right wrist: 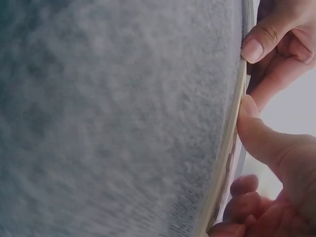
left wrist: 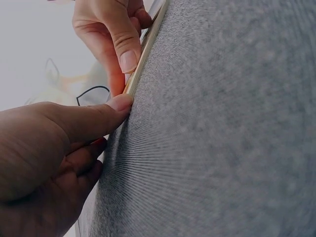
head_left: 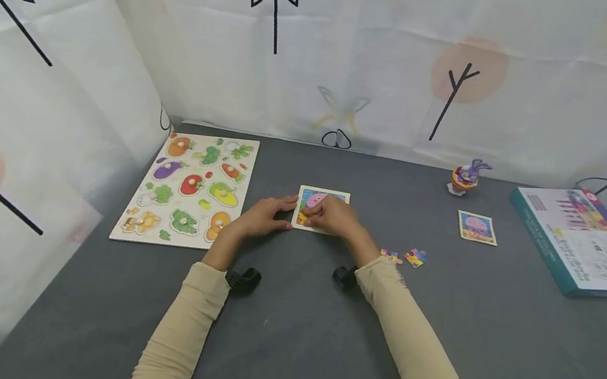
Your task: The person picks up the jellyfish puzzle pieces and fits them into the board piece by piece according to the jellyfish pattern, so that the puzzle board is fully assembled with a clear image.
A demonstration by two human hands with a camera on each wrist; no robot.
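Observation:
A small square jigsaw board [head_left: 345, 197] with a pink cartoon figure lies flat between the hands. The left hand [head_left: 265, 216] rests at its left edge, the index finger higher and the thumb near the lower corner. Over the board's lower left, the right hand [head_left: 337, 217] bends its thumb and index finger together at what looks like a jigsaw piece, mostly hidden by the fingers. In the left wrist view, the left thumb [left wrist: 118, 102] touches the board's thin edge [left wrist: 148, 47]. Two colourful loose jigsaw pieces [head_left: 414, 257] lie beyond the right wrist.
A wooden vegetable puzzle board [head_left: 198, 193] stands left of the left hand. On the right are a picture card [head_left: 477, 227], a small purple-eared figurine [head_left: 465, 177] and a large teal-sided box [head_left: 590, 241]. A patterned white cloth [head_left: 296, 82] hangs behind the grey table [head_left: 279, 345].

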